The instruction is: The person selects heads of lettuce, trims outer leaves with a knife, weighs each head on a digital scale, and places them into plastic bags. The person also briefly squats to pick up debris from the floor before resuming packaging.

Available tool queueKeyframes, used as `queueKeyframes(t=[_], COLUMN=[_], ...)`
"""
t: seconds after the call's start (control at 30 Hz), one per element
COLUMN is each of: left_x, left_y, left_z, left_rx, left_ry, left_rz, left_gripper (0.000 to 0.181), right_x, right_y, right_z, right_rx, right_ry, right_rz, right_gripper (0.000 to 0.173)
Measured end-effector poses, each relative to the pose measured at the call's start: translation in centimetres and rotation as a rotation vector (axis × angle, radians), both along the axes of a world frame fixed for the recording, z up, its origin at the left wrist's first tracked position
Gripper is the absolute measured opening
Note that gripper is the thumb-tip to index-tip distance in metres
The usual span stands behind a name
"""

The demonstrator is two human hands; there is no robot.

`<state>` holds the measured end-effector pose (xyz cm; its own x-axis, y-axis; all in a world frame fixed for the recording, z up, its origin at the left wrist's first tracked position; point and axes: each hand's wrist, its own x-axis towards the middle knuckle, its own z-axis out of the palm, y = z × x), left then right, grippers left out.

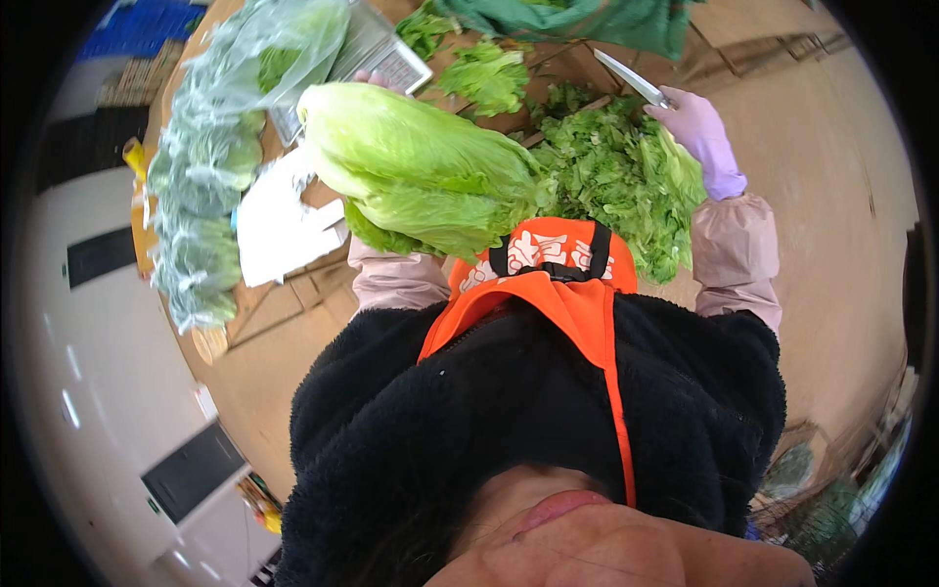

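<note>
A large head of leafy green lettuce (425,161) lies across the front of my body, its pale base towards the left. Behind it my left hand (375,79) shows only as gloved fingertips at the upper edge; the rest is hidden by the leaves. At the right, my right hand (686,114), in a thin pinkish-lilac glove, is closed on the handle of a knife (631,76), whose blade points up and left. Below and left of that hand spreads a heap of cut lettuce leaves (601,169).
Bagged lettuces (198,183) line the left side of the work table. A scale (389,59) stands behind the lettuce, with white sheets (282,227) nearer me. Loose leaves (484,77) and a green sack (579,22) are at the far side.
</note>
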<state>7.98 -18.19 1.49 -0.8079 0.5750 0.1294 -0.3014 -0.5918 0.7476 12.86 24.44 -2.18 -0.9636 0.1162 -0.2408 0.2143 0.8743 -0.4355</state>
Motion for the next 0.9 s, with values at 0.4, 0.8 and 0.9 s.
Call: queueKeyframes(t=[0.4,0.8,0.9], left_x=[0.4,-3.7,-4.2], left_y=[-12.3,-12.7,-8.9], left_z=[-3.1,-0.7,1.0], left_rx=[0.267,0.339,0.305], left_ry=[-0.184,-0.415,-0.502], left_rz=[0.873,0.848,0.677], left_gripper=[0.052,0.052,0.052], right_x=[-19.8,-17.4,-18.1], right_y=[-20.4,-35.2,-37.2], right_z=[-10.3,0.7,1.8], right_rx=[-0.065,-0.664,-0.91], right_ry=[0.467,0.802,0.744], right_rz=[0.327,0.822,0.743], right_gripper=[0.041,0.092,0.074])
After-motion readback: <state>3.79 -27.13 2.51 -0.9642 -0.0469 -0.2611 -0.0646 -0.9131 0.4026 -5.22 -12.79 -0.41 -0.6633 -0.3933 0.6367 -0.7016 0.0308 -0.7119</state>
